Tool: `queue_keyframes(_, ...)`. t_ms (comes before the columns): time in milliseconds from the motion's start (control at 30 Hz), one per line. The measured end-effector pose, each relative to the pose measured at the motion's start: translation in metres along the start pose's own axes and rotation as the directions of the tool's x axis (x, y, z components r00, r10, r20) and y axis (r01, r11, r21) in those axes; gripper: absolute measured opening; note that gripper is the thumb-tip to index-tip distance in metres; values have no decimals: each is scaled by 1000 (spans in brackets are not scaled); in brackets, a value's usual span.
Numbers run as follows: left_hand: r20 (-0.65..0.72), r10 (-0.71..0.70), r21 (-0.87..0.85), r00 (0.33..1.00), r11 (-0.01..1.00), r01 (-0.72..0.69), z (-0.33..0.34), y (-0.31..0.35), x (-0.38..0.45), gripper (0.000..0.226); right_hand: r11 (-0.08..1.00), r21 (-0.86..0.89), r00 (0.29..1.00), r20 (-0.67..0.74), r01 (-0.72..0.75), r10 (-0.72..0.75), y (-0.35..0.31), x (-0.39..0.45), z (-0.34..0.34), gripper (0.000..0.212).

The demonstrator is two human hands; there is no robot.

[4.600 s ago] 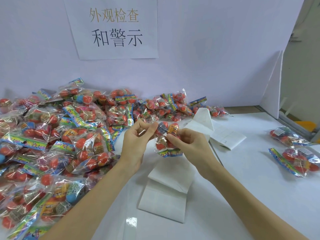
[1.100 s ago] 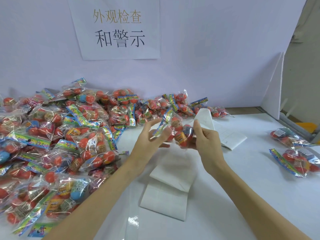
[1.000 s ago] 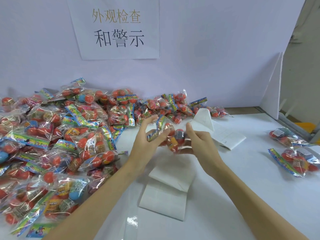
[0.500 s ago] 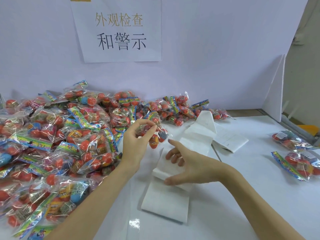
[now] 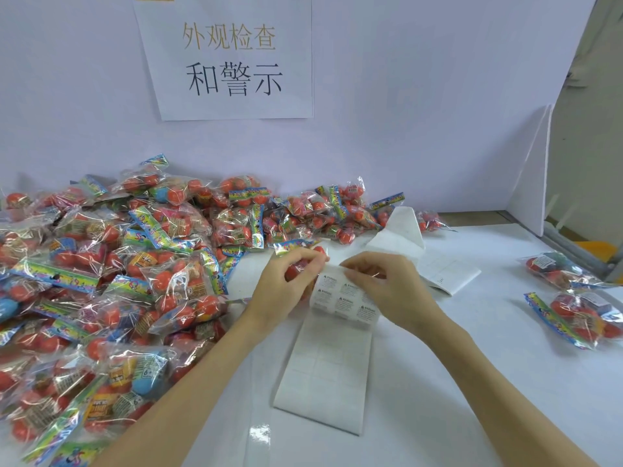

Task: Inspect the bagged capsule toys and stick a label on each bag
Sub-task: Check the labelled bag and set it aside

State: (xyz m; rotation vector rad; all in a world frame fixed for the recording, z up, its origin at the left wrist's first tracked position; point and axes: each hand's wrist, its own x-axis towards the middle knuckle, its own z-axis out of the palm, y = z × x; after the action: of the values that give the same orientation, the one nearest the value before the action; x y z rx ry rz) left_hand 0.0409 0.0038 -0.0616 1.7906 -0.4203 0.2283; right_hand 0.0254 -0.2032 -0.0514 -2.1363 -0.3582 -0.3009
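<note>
Table (image 5: 472, 382): white, glossy; carries everything listed below. A printed paper sign (image 5: 232, 59) hangs on the wall behind.

Heap of bagged capsule toys (image 5: 111, 264): clear crinkly bags with coloured header strips, mostly red capsules, a few blue. Fills the left half of the table up to the wall. Judged to be the unlabelled stock.

Finished bags (image 5: 573, 298): two, lying well apart from the heap at the far right edge; white labels show on their upper faces.

Label sheet strip (image 5: 327, 365): long fan-folded white backing, running from the near centre toward the wall. The upper fold is lifted, showing a grid of small printed warning labels (image 5: 347, 298).

Bag in hand (image 5: 296, 254): one bag of red capsules, raised over the table just left of the lifted fold.

Left hand (image 5: 286, 284): closed around the bag in hand, thumb and fingertips pinching near its top edge.

Right hand (image 5: 381, 281): fingers curled narrow, pinching the top edge of the lifted fold; whether a label corner is already raised cannot be told.

Handling note, step in hand (peeling one label): bend the backing sharply away so a corner lifts, take one label only, touch little of the adhesive. Pull the bag film taut over a flat patch, clear of the header strip, and press from the centre outward to avoid creases.
</note>
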Motion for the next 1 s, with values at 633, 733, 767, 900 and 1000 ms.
queue_keyframes(633, -46, 22, 100, 999, 995, -17, 3, -3, -1, 12, 966, 210, 984, -67, -149, 166, -9, -2, -1, 12)
queue_keyframes(733, -53, 42, 117, 998, 993, -36, 4, -6, -1, 30, 967, 193, 981, -74, -164, 181, -7, -3, 2, 25)
queue_keyframes(767, -54, 40, 105, 998, 994, -34, 4, -7, 0, 33, 968, 187, 980, -77, -168, 185, -7, -3, 2, 30)
queue_keyframes(900, -53, 10, 44, 999, 999, -7, 3, -6, 1, 39, 952, 264, 987, -8, -153, 160, -7, -4, 3, 11)
queue_keyframes(1000, -62, 1, 15, 998, 1000, 0, 4, -6, 2, 24, 951, 294, 990, -67, -96, 120, -7, -3, 3, 15)
